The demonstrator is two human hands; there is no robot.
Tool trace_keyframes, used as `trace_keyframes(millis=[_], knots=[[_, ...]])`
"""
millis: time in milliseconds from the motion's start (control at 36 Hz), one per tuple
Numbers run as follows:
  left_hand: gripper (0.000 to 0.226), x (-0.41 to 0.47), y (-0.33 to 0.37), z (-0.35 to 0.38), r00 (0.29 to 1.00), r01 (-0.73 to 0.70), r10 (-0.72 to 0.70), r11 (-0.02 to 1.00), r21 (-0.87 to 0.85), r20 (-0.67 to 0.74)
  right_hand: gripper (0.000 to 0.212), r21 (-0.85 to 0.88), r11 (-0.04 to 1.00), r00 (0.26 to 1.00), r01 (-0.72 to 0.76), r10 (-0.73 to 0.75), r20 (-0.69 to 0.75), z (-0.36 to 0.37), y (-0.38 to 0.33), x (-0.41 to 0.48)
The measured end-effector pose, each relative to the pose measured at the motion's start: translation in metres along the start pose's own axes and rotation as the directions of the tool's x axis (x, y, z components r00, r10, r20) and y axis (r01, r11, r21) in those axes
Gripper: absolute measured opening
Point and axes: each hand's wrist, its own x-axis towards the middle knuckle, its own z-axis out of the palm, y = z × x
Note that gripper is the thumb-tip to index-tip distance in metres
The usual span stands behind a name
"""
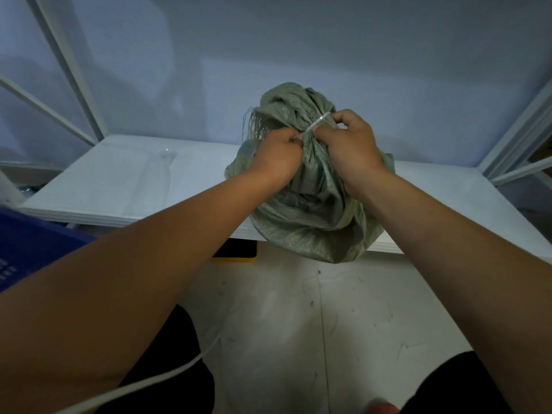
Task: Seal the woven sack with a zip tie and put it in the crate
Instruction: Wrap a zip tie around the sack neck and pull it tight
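Note:
A grey-green woven sack point(313, 216) stands on the white shelf board point(119, 180), its lower part hanging over the front edge. Its mouth is bunched into a neck with the loose top flopping behind. A white zip tie point(317, 123) runs across that neck. My left hand point(276, 156) grips the neck from the left and pinches the tie's lower end. My right hand point(348, 144) holds the neck from the right, its fingers pinching the tie's upper end. A blue crate point(33, 249) sits at the left edge, partly hidden by my left arm.
White metal frame bars point(68, 70) rise at the left and at the right point(516, 130) of the shelf. A black and yellow object point(239, 252) lies under the shelf's front edge. A white cord point(167, 375) crosses my lap.

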Motion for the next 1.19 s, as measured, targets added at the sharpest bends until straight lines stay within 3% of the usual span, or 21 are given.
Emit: trace_keyframes(millis=[83,194,333,417,500,667,806,1028,1194], knots=[[0.03,0.001,0.001,-0.002,0.999,-0.021,0.021,1.0,-0.009,-0.03,0.022,0.01,1.0,1.0,0.002,-0.002,0.013,0.0,-0.002,0.0],[0.028,0.002,0.001,0.0,0.999,-0.017,0.015,0.999,-0.037,-0.05,0.014,-0.022,0.999,0.999,0.023,-0.023,0.026,-0.002,-0.002,0.001],[0.031,0.006,-0.001,0.003,0.995,0.034,-0.041,0.997,-0.075,-0.091,0.021,-0.238,0.962,0.991,0.133,-0.131,0.026,-0.006,0.003,0.003],[0.034,0.006,-0.004,0.002,0.996,-0.032,0.037,0.998,0.054,-0.08,0.034,-0.392,0.89,0.97,0.232,-0.243,0.022,-0.011,0.009,0.0],[0.033,0.003,-0.007,0.0,0.991,-0.124,0.13,0.966,0.225,-0.013,0.04,-0.396,0.874,0.954,0.283,-0.299,0.021,-0.014,0.009,-0.004],[0.024,0.001,-0.006,0.001,0.956,-0.292,0.255,0.853,0.432,0.143,0.035,-0.444,0.872,0.977,0.204,-0.208,0.041,-0.014,0.007,-0.002],[0.024,0.002,-0.011,-0.002,0.933,-0.357,0.276,0.784,0.508,0.229,0.038,-0.424,0.899,0.994,0.108,-0.1,0.041,-0.017,0.011,0.003],[0.025,0.004,-0.008,-0.006,0.92,-0.39,0.312,0.673,0.628,0.237,0.037,-0.435,0.893,0.994,0.114,-0.099,0.056,-0.018,0.008,0.002],[0.03,-0.001,0.0,-0.004,0.884,-0.435,0.414,0.564,0.702,0.215,0.033,-0.448,0.885,0.991,0.125,-0.129,0.021,-0.017,0.01,0.001]])
